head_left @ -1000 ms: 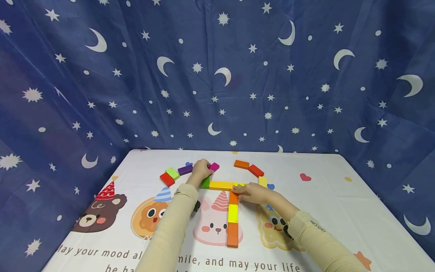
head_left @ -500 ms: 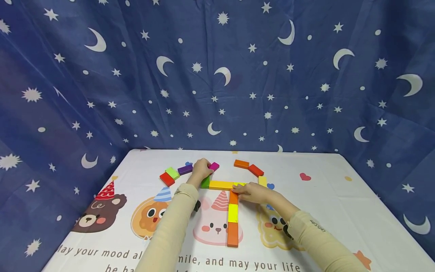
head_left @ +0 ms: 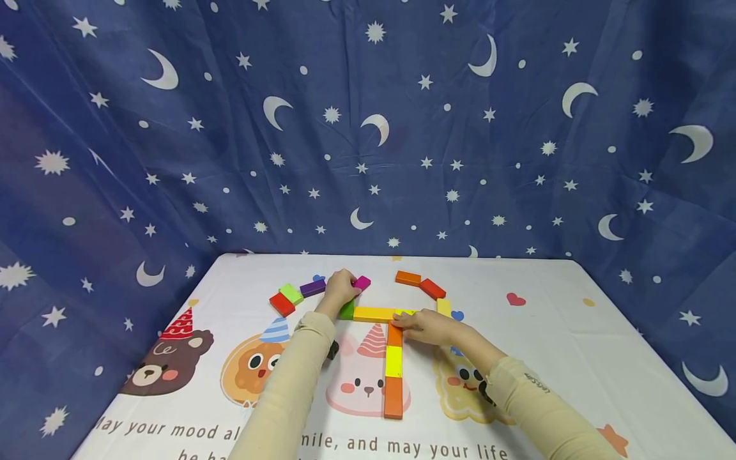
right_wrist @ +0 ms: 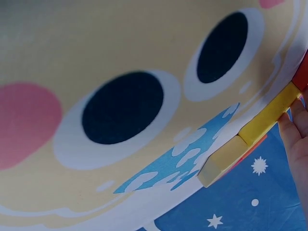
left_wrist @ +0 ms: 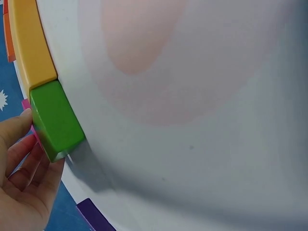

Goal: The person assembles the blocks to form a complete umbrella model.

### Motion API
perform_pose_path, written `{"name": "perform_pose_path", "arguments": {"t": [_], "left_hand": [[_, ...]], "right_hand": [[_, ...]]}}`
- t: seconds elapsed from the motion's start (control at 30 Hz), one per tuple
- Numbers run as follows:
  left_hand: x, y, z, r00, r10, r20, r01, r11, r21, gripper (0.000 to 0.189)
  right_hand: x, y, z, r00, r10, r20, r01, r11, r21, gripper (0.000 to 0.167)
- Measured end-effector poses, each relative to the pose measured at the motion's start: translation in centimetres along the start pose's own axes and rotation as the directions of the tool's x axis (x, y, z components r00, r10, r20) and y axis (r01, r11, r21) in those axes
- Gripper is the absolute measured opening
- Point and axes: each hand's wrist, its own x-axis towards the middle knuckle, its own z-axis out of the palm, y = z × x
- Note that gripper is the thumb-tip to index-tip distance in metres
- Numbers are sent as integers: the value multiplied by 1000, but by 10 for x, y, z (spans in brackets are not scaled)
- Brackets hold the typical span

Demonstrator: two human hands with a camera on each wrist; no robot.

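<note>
In the head view my left hand (head_left: 340,291) is at the left end of a row of toy blocks. Its thumb and fingers pinch the near end of a magenta block (head_left: 361,283). Beside it lies a green block (left_wrist: 57,118), which largely hides the magenta one in the left wrist view. An orange-yellow block (head_left: 374,314) continues the row. My right hand (head_left: 428,326) has its extended fingers resting at a yellow block (right_wrist: 269,111), where the row meets a column. That column has an orange block (head_left: 395,333), a bright yellow block (head_left: 393,361) and another orange block (head_left: 393,397).
To the left lie a red block (head_left: 282,304), a lime block (head_left: 291,294) and a purple block (head_left: 313,288). An orange block (head_left: 408,278), red block (head_left: 432,289) and pale yellow block (head_left: 443,307) curve along the right. A starry curtain (head_left: 379,160) hangs behind the printed tablecloth (head_left: 552,358).
</note>
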Motion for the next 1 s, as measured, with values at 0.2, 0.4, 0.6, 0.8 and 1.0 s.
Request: {"name": "perform_pose_path", "arguments": {"t": [0.2,0.4,0.6,0.8,1.0], "left_hand": [[-1,-1,0,1000,8,-5,-8,1000,19,32],[-3,-2,-1,1000,19,-6,-19,999,26,32],[-4,-2,-1,1000,9,9,-9,1000,11,35],[-5,-3,-2,999,40,17,-40,999,22,36],[-8,-4,-4,998,55,26,-55,998,8,36]], "right_hand": [[1,0,1,1000,-13,-1,13,1000,-2,39],[1,0,2,1000,-30,-8,30,999,-17,39],[1,-1,1,999,-33,-9,33,999,-11,39],[0,0,1,999,-38,-14,37,998,-41,38],[0,-1,1,999,-39,-17,38,999,-36,38]]}}
